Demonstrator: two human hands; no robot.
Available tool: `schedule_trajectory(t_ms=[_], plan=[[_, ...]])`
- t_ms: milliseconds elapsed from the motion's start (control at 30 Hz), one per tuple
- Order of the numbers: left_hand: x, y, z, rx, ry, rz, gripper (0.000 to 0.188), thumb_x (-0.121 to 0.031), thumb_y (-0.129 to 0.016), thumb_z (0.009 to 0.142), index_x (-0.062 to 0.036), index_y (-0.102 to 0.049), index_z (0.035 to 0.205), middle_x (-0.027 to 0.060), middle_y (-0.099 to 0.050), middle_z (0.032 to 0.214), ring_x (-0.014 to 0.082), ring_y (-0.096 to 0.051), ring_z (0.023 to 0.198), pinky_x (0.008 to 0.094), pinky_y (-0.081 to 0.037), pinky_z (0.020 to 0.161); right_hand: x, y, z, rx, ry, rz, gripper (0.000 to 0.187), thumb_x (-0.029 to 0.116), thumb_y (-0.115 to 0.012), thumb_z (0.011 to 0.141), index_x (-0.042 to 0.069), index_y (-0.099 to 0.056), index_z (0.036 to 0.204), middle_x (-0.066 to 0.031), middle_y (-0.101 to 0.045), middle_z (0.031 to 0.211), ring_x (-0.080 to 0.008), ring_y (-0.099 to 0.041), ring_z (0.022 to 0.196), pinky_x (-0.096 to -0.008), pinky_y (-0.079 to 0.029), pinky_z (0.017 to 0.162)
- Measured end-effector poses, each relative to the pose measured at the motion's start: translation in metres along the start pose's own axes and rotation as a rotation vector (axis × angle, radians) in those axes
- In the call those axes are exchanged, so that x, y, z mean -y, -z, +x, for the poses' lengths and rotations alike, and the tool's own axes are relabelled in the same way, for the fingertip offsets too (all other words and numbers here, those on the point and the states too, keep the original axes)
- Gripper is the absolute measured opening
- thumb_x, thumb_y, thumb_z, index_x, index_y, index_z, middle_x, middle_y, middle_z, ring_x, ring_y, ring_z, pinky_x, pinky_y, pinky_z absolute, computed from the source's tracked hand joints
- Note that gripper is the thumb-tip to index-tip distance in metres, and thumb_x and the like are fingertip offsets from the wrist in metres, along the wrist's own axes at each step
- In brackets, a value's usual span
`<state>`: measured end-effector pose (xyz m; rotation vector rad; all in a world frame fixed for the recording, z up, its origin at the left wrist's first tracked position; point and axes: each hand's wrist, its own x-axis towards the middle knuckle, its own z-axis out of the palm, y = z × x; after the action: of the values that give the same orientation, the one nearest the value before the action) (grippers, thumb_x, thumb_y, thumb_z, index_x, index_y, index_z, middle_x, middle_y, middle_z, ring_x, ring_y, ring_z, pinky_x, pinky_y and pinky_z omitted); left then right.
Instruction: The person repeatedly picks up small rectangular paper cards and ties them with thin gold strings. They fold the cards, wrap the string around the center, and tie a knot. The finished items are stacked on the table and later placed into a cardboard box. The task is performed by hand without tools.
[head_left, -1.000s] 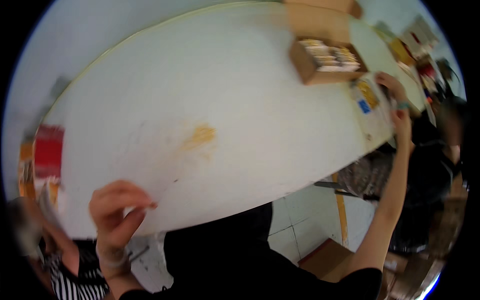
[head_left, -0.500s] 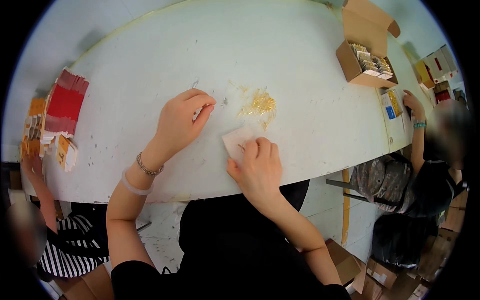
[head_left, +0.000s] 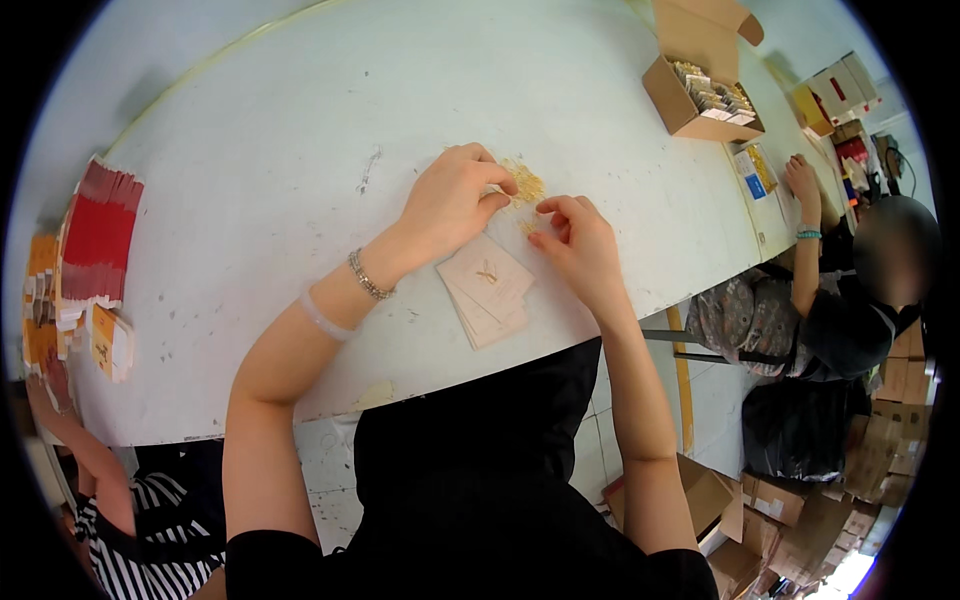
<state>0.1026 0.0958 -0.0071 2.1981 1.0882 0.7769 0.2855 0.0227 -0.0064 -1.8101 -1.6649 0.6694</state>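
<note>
"Cards [head_left: 510,287], which way?"
"Flat on the table [head_left: 250,190] between my forearms, fanned. Top one's long axis runs upper left to lower right; the one beneath lies steeper, near edge toward me."
"Fingers?"
"Left hand [head_left: 452,205]: thumb and index nearly meeting at the gold heap [head_left: 527,182]; can't tell if I'm pinching a piece. Right hand [head_left: 588,252]: thumb and index apart, beside the heap, above the cards' right side."
</note>
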Motion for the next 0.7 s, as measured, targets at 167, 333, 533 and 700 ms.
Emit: schedule_trajectory(t_ms=[167, 333, 533, 700], plan=[[-0.003, -0.007, -0.009, -0.012, -0.079, 0.067, 0.008, -0.008, -0.069, 0.080, -0.0072, -0.071, 0.088, 0.0070, -0.062, 0.096, 0.0268, -0.057, 0.096, 0.0378, -0.050, 0.079, -0.006, -0.014, 0.007, -0.052, 0.094, -0.099, 0.009, 0.010, -0.069, 0.079, 0.005, -0.064, 0.084, -0.0084, -0.060, 0.092, -0.0253, -0.062, 0.081, -0.0362, -0.050, 0.069], [-0.007, -0.017, -0.011, 0.061, -0.019, 0.154, 0.008, -0.006, -0.069, 0.080, -0.0055, -0.068, 0.088, 0.0062, -0.061, 0.095, 0.0265, -0.057, 0.095, 0.0365, -0.049, 0.080, -0.008, -0.016, 0.007, -0.072, 0.112, -0.050, 0.006, 0.007, -0.068, 0.079, 0.005, -0.064, 0.084, -0.0085, -0.060, 0.091, -0.0257, -0.062, 0.083, -0.0362, -0.050, 0.070], [-0.003, -0.013, -0.016, -0.118, -0.032, 0.103, 0.005, -0.004, -0.067, 0.080, -0.0045, -0.067, 0.085, 0.0061, -0.062, 0.093, 0.0263, -0.058, 0.093, 0.0365, -0.049, 0.078, 0.004, -0.013, -0.001, -0.039, 0.147, 0.101, 0.009, 0.002, -0.067, 0.077, 0.004, -0.063, 0.086, -0.0076, -0.056, 0.089, -0.0255, -0.059, 0.083, -0.0379, -0.050, 0.069], [-0.008, -0.003, -0.024, -0.026, 0.007, 0.136, 0.007, -0.004, -0.067, 0.080, -0.0050, -0.068, 0.087, 0.0061, -0.063, 0.096, 0.0260, -0.058, 0.094, 0.0368, -0.049, 0.077, 0.002, -0.016, 0.003, 0.013, 0.370, -0.177, 0.013, 0.003, -0.070, 0.076, 0.004, -0.060, 0.085, -0.0076, -0.054, 0.091, -0.0271, -0.058, 0.089, -0.0383, -0.050, 0.069]])
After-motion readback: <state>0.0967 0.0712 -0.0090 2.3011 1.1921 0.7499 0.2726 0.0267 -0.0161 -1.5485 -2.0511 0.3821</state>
